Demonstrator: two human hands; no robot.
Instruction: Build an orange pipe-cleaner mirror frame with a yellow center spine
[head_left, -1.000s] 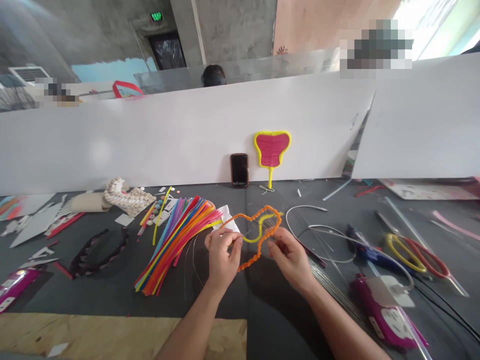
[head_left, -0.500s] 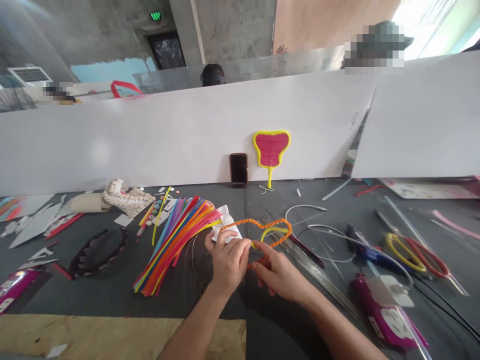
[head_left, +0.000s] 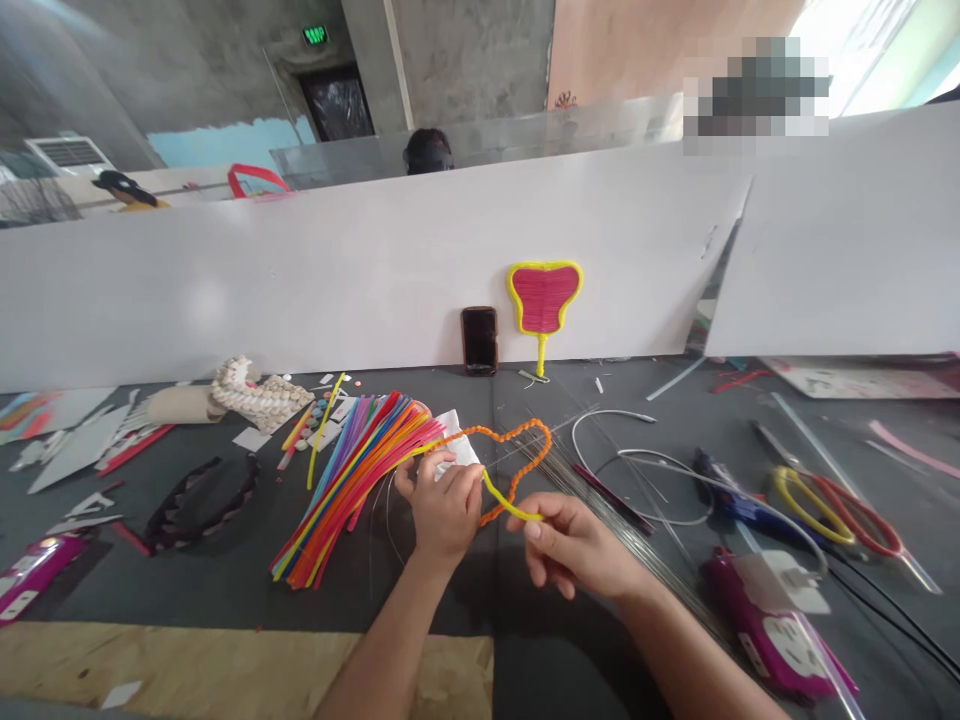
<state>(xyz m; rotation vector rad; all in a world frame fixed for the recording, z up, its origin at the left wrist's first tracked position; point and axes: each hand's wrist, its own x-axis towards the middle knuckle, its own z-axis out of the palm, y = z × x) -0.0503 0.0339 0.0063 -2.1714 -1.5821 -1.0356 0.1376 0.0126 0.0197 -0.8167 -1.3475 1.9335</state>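
An orange twisted pipe-cleaner loop (head_left: 536, 430) rises from my left hand (head_left: 445, 505), whose fingers are closed on its lower left side. A yellow pipe cleaner (head_left: 504, 498) runs from my left fingertips to my right hand (head_left: 570, 545). There its end is pinched between thumb and forefinger, the other fingers loosely curled. Where the yellow strand meets the orange loop is hidden by my left fingers. Just behind my left hand lies a white paper piece (head_left: 459, 440). To its left a fanned bundle of coloured pipe cleaners (head_left: 349, 480) rests on the table.
A phone (head_left: 479, 340) and a yellow-edged red fan shape (head_left: 541, 300) lean on the white partition (head_left: 360, 280). Thin metal wires (head_left: 622, 530), scissors (head_left: 832, 510), blue-handled pliers (head_left: 731, 500) and a purple power strip (head_left: 780, 630) lie rightward. A dark braided band (head_left: 199, 500) lies left.
My right hand has moved right and slightly down, drawing the yellow pipe cleaner out of its curve into a nearly straight line. The orange loop has shifted left with my left hand.
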